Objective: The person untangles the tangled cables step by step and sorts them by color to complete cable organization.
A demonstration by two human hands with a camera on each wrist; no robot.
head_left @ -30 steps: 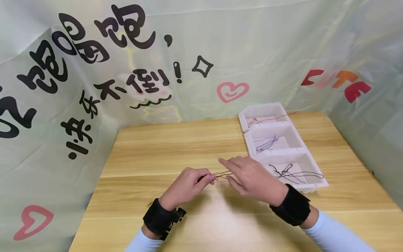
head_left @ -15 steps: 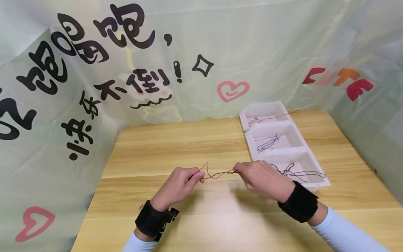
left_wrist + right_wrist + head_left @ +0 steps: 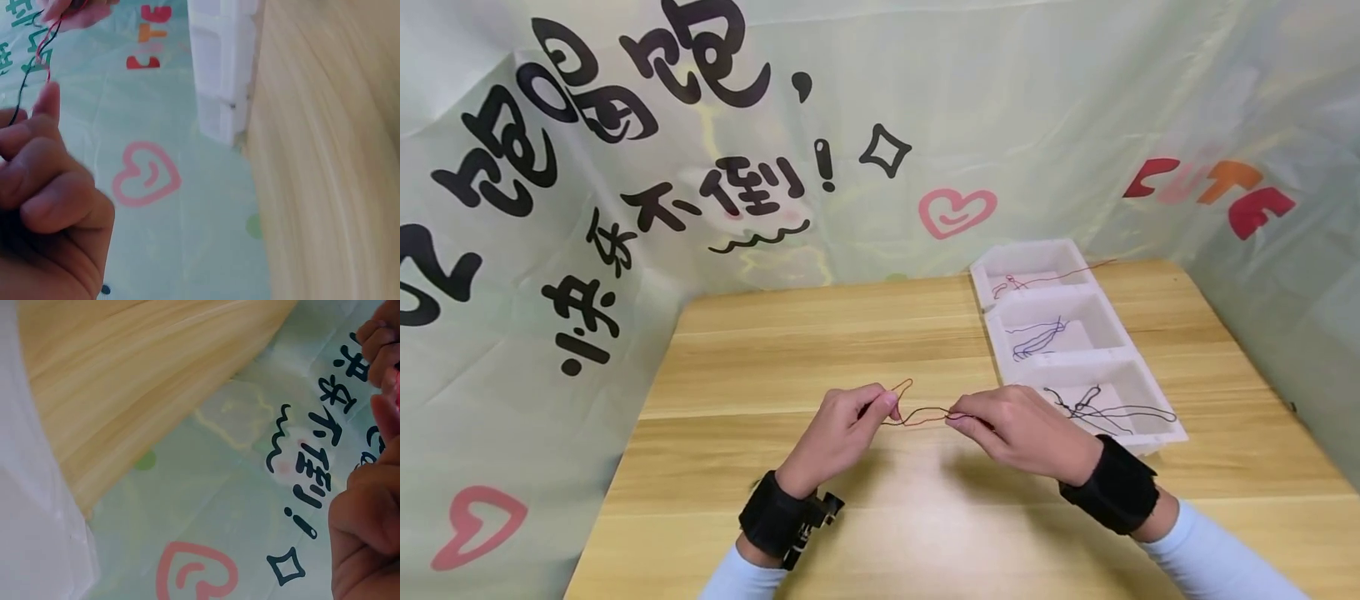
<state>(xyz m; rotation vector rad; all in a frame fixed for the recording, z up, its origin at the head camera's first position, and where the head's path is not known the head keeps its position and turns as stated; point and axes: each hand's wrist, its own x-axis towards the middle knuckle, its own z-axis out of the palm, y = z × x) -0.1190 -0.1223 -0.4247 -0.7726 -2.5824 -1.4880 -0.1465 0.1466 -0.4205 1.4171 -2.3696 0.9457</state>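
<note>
A red string [image 3: 922, 422] and a black string [image 3: 931, 408] cross each other between my two hands, above the table in the head view. My left hand [image 3: 838, 429] pinches them between thumb and forefinger, and a small red loop stands up past its fingertips. On the other side, my right hand [image 3: 1026, 425] pinches the strings' other part with thumb and forefinger. The left wrist view shows the black string [image 3: 25, 84] running up from the curled left fingers [image 3: 53, 181] towards the right hand. What lies inside each grip is hidden.
A white three-compartment tray [image 3: 1108, 317] stands on the wooden table [image 3: 760, 350], just beyond my right hand. It holds red strings [image 3: 1015, 283] at the back, blue strings [image 3: 1037, 342] in the middle and black strings [image 3: 1097, 412] in front. A printed cloth [image 3: 1045, 125] hangs behind.
The right hand's fingers were spread beside the strings, then pinched them. The hands drew apart, stretching the strings between them; since then my left hand has come back slightly to the right.
</note>
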